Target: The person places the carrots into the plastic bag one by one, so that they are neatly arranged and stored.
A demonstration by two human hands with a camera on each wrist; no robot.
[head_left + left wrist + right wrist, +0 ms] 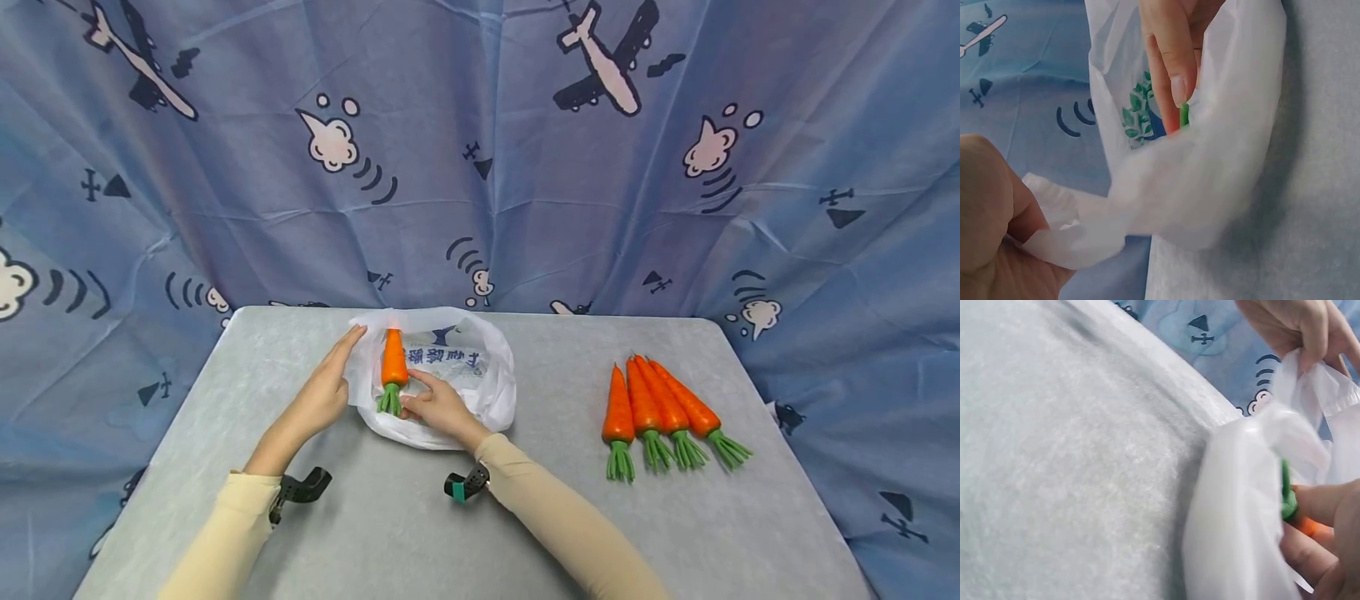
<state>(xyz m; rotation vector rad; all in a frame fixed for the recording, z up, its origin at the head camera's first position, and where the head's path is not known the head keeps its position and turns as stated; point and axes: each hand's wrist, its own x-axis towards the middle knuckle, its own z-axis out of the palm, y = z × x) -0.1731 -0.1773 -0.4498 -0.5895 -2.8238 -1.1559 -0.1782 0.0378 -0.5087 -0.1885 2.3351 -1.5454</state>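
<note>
Carrot in the bag: your carrot (393, 362) lies inside the mouth of the white plastic bag (501, 367), along its left side and just left of your right fingertips.
Long axis: it points away from you, narrow tip by the far rim, leafy green end nearest you.
Right hand: this is your nearer hand (442, 410); its thumb and fingers pinch the carrot about the leafy end, though how firmly you cannot tell.
Left hand: your other hand (322, 393) stands outside the bag's left edge, thumb and fingers pinching a fold of plastic.
In the way: the bag's near side bunches up beside your right fingers, and in both wrist views it hides most of the carrot.
Four other carrots: they (642, 398) fan out on the grey table (750, 533) to your right, well apart from the bag, leafy ends toward you.
Backdrop: a blue printed curtain (450, 67) hangs beyond the table's far edge.
</note>
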